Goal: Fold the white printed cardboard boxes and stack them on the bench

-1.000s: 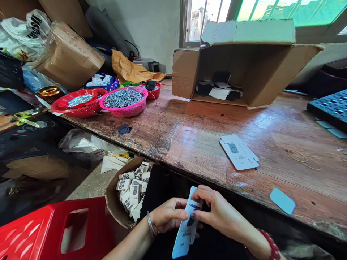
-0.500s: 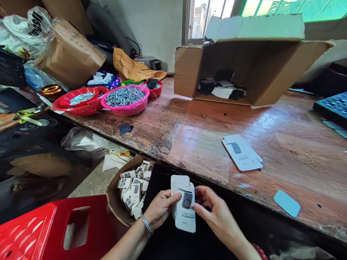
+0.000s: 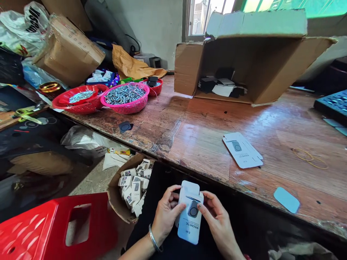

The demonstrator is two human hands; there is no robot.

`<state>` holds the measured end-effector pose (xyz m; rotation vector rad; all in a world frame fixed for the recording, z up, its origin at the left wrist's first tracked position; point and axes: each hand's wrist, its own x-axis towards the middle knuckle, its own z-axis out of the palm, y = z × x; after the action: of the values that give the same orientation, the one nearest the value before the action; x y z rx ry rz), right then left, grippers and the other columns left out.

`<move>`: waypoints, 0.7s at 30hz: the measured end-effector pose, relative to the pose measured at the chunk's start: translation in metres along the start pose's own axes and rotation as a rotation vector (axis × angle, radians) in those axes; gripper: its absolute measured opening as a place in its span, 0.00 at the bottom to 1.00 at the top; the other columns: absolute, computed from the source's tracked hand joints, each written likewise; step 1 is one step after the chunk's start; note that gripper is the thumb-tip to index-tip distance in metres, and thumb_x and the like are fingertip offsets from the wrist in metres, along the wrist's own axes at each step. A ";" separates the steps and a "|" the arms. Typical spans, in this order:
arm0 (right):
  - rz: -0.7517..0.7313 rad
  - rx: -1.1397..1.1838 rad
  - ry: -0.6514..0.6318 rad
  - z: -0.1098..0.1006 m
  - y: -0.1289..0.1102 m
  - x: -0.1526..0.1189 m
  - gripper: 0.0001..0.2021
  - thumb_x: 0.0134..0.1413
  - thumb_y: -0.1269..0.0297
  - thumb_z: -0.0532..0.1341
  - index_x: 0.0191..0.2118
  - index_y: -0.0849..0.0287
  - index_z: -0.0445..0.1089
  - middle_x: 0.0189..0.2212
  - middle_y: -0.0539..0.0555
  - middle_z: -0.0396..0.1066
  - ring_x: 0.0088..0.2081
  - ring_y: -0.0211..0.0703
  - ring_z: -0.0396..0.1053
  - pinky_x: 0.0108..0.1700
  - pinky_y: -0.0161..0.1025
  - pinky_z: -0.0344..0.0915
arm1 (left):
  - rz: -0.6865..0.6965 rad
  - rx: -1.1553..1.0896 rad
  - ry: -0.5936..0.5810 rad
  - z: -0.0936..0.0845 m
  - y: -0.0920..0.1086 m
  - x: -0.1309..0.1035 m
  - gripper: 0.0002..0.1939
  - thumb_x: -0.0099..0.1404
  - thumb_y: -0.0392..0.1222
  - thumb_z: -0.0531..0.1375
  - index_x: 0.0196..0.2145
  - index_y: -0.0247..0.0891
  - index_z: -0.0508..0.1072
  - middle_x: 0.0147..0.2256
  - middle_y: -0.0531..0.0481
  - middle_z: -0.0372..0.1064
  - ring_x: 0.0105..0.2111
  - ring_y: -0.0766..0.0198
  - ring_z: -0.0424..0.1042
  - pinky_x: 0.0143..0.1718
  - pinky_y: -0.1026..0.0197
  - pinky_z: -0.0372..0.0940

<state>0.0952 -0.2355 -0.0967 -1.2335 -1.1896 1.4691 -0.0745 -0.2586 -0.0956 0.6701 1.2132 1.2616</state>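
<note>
A flat white cardboard packaging box [image 3: 189, 225], printed "MAGNETIC" with a dark device picture, is held above my lap. My left hand [image 3: 168, 213] grips its left edge, thumb on the front. At the right edge my right hand [image 3: 215, 216] pinches it, thumb near the device picture and fingers partly behind. The end flaps stick out at top and bottom. On the table lies a small stack of similar flat boxes [image 3: 240, 150]. Below the table edge, a carton [image 3: 119, 202] holds many folded small white boxes [image 3: 136, 187].
A large open carton [image 3: 187, 68] with loose cards stands at the back. Baskets of small metal parts [image 3: 126, 108] sit back left. A pale blue card [image 3: 286, 199], rubber bands [image 3: 309, 159] and a dark square piece [image 3: 125, 126] lie on the table. A red stool [image 3: 48, 224] is lower left.
Both hands and the white box have moved slightly right and down. My right hand has closed in on the box's right edge, its thumb now on the front.
</note>
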 end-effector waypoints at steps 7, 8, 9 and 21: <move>-0.001 0.082 0.085 0.002 0.004 -0.003 0.18 0.46 0.54 0.71 0.43 0.56 0.76 0.37 0.57 0.80 0.39 0.50 0.77 0.42 0.43 0.76 | 0.024 0.111 -0.105 -0.011 -0.009 -0.008 0.28 0.58 0.49 0.67 0.55 0.39 0.72 0.41 0.46 0.75 0.39 0.58 0.75 0.42 0.62 0.69; -0.003 0.076 0.083 0.003 0.005 -0.003 0.18 0.46 0.54 0.71 0.43 0.56 0.76 0.37 0.57 0.80 0.39 0.51 0.77 0.42 0.44 0.76 | 0.031 0.123 -0.108 -0.011 -0.009 -0.009 0.30 0.59 0.50 0.66 0.57 0.40 0.69 0.40 0.46 0.75 0.39 0.59 0.75 0.42 0.61 0.69; -0.004 0.064 0.075 0.003 0.005 -0.003 0.19 0.46 0.53 0.71 0.43 0.56 0.76 0.38 0.58 0.79 0.39 0.51 0.77 0.42 0.44 0.75 | 0.038 0.138 -0.111 -0.011 -0.008 -0.011 0.31 0.60 0.50 0.65 0.59 0.40 0.67 0.40 0.47 0.75 0.39 0.59 0.74 0.42 0.61 0.69; -0.131 -0.253 -0.269 -0.003 -0.004 -0.012 0.20 0.65 0.52 0.54 0.25 0.59 0.68 0.25 0.50 0.63 0.27 0.38 0.61 0.30 0.33 0.61 | 0.171 0.582 -0.138 -0.014 0.014 -0.024 0.12 0.66 0.47 0.59 0.31 0.36 0.74 0.31 0.48 0.72 0.33 0.61 0.69 0.36 0.64 0.63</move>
<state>0.0996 -0.2466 -0.0910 -1.1196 -1.6471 1.4503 -0.0894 -0.2811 -0.0798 1.2848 1.4391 0.9739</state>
